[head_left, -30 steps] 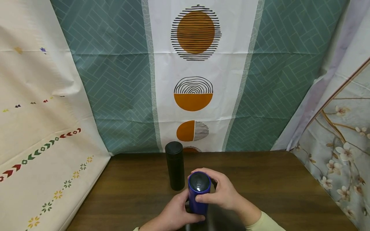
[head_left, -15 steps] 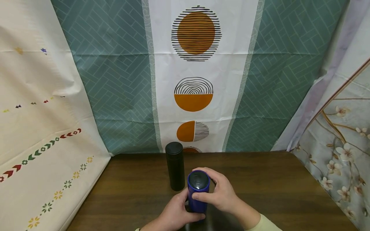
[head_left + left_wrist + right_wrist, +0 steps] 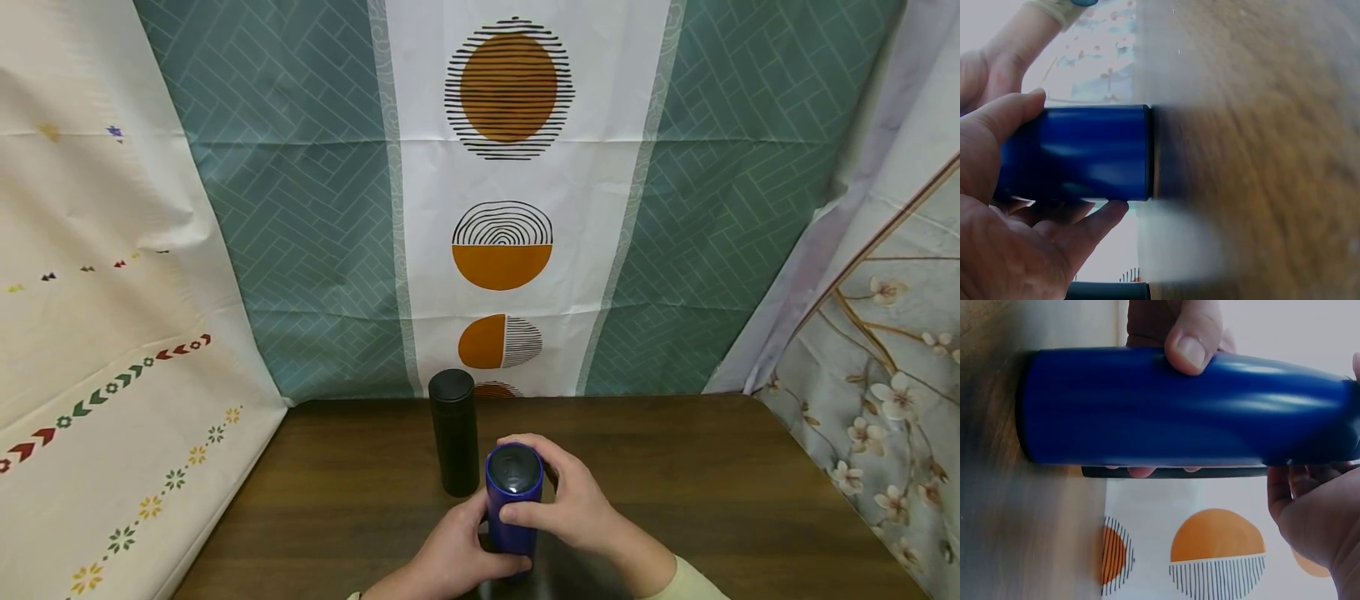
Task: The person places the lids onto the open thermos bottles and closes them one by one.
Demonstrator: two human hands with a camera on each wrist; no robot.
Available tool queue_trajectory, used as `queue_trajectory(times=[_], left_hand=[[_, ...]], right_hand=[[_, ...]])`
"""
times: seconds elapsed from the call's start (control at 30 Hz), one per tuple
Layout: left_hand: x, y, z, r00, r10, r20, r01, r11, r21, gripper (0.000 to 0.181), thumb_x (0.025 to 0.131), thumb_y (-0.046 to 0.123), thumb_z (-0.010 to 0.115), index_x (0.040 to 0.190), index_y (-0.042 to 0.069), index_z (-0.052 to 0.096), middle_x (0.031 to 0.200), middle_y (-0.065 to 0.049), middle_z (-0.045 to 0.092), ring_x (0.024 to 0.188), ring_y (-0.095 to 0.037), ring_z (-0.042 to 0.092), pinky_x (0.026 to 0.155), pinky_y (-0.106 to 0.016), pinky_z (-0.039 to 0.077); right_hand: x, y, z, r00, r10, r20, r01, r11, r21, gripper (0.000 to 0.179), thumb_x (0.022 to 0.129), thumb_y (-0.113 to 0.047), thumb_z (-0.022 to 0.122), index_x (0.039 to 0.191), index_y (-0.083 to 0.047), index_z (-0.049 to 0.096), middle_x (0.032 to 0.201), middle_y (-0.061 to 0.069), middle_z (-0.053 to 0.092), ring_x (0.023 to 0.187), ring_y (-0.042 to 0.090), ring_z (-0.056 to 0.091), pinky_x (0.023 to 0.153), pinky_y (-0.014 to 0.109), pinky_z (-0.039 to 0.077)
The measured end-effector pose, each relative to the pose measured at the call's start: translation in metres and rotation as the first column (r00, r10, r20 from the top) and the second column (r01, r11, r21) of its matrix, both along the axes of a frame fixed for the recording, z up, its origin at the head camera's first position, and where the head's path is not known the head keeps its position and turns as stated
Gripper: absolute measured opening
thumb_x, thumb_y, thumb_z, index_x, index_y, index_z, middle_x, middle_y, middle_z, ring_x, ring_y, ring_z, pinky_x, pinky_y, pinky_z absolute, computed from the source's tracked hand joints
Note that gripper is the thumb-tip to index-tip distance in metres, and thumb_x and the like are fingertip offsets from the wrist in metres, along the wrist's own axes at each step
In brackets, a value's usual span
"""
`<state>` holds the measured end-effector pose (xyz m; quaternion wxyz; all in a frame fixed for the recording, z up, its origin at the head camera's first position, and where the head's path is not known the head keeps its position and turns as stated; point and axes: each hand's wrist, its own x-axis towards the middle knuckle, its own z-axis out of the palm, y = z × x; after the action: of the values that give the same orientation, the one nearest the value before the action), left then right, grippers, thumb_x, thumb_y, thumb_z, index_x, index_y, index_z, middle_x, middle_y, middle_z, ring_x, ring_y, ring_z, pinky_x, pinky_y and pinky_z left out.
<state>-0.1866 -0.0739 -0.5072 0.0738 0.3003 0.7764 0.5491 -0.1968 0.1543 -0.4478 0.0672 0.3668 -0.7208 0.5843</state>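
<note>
A blue cylindrical flask (image 3: 512, 525) with a glossy black top (image 3: 514, 469) stands upright on the wooden table, held by both hands. My left hand (image 3: 457, 546) grips its lower body, thumb on the near side and fingers round the back. Higher up, my right hand (image 3: 566, 500) holds it just under the top, thumb across the front. In the left wrist view the base of the blue flask (image 3: 1094, 153) sits right at the tabletop. The right wrist view shows the left thumb (image 3: 1191, 353) pressing the blue side, with the right hand (image 3: 1319, 512) near the upper end.
Behind and left of the blue flask stands a tall black flask (image 3: 455, 433). The brown wooden table (image 3: 712, 475) ends at a hanging cloth (image 3: 315, 250) at the back. Patterned fabric hangs along the left (image 3: 112, 333) and right sides.
The blue flask and both hands have shifted very slightly left. Both hands keep their hold, and the black flask stays put.
</note>
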Motion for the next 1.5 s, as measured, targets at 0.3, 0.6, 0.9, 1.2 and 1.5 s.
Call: queue_trajectory(times=[0.3,0.6,0.9,1.2,1.5], left_hand=[[0.000,-0.003,0.002,0.996,-0.055,0.067,0.056,0.998,-0.019,0.069,0.089,0.028,0.095,0.150,0.030,0.062,0.145,0.011,0.069,0.134,-0.015,0.065,0.107,-0.032,0.054],[-0.001,-0.007,0.003,0.986,-0.133,0.100,0.136,0.990,-0.027,0.066,0.088,0.026,0.096,0.146,0.027,0.065,0.139,0.012,0.071,0.133,-0.012,0.065,0.105,-0.030,0.055],[-0.004,-0.009,0.003,0.971,-0.215,0.099,0.220,0.975,-0.033,0.065,0.091,0.025,0.094,0.148,0.029,0.064,0.139,0.013,0.070,0.131,-0.009,0.064,0.107,-0.029,0.053],[-0.002,-0.007,0.002,0.970,-0.218,0.105,0.220,0.976,-0.006,0.062,0.090,0.023,0.095,0.144,0.029,0.065,0.136,0.012,0.072,0.130,-0.010,0.065,0.104,-0.028,0.055],[-0.001,-0.005,0.003,0.978,-0.184,0.097,0.184,0.983,0.005,0.060,0.089,0.021,0.096,0.141,0.026,0.067,0.134,0.011,0.073,0.129,-0.010,0.066,0.102,-0.028,0.056]], right_hand=[[-0.007,0.007,-0.001,0.968,0.251,0.024,-0.249,0.967,-0.053,0.073,0.096,-0.008,0.083,0.162,-0.007,0.051,0.143,0.023,0.070,0.135,0.041,0.063,0.121,0.045,0.043],[-0.013,0.010,0.000,0.915,0.402,-0.026,-0.403,0.913,-0.066,0.071,0.103,-0.016,0.080,0.162,0.004,0.046,0.147,0.027,0.066,0.139,0.040,0.062,0.123,0.047,0.043],[-0.016,0.007,0.001,0.888,0.457,-0.044,-0.459,0.885,-0.074,0.063,0.100,-0.015,0.083,0.153,0.002,0.055,0.142,0.027,0.067,0.134,0.041,0.064,0.118,0.051,0.049],[-0.014,0.006,0.000,0.931,0.355,-0.087,-0.360,0.932,-0.048,0.055,0.092,-0.010,0.085,0.142,-0.002,0.064,0.134,0.015,0.072,0.123,0.037,0.068,0.111,0.051,0.053],[-0.012,0.005,-0.002,0.953,0.277,-0.121,-0.282,0.959,-0.033,0.055,0.091,-0.012,0.087,0.142,-0.008,0.067,0.131,0.013,0.073,0.118,0.036,0.070,0.108,0.049,0.055]])
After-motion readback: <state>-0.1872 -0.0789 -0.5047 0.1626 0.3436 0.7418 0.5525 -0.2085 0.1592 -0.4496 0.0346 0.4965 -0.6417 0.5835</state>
